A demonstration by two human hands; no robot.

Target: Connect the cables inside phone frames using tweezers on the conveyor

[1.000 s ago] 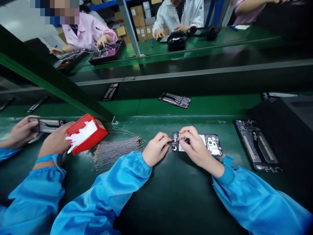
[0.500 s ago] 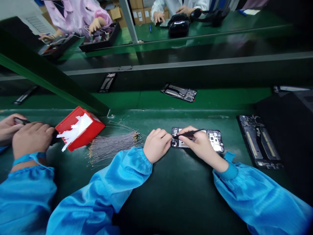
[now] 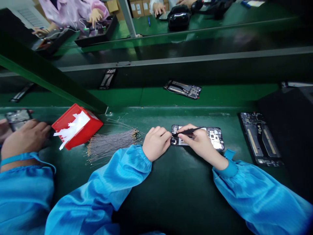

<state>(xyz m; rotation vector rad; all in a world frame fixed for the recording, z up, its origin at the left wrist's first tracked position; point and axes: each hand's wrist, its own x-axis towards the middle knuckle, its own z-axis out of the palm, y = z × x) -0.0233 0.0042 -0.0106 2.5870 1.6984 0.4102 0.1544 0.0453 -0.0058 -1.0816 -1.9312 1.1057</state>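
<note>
An opened phone (image 3: pixel 215 138) lies lengthwise on the green bench with its circuit boards showing. My right hand (image 3: pixel 201 143) grips black tweezers (image 3: pixel 189 131), their tip down at the phone's left end. Beside that same end, my left hand (image 3: pixel 156 143) is closed, its fingertips at the phone's edge; what they pinch, if anything, is hidden. A bundle of thin grey cables (image 3: pixel 110 146) with gold-coloured ends lies left of my left hand, a few loose strands reaching toward it.
A red box (image 3: pixel 84 137) with torn white paper stands left of the cables. Another opened phone (image 3: pixel 261 140) lies right, beside a black panel (image 3: pixel 290 130). A co-worker's hand (image 3: pixel 23 140) is far left by a phone (image 3: pixel 19 118). More phone frames (image 3: pixel 184 89) lie beyond a ledge.
My hands and the tweezers keep nearly the same place at the phone. The co-worker's hands at the left have shifted left, and the phone there now shows its inside. The view has tilted slightly.
</note>
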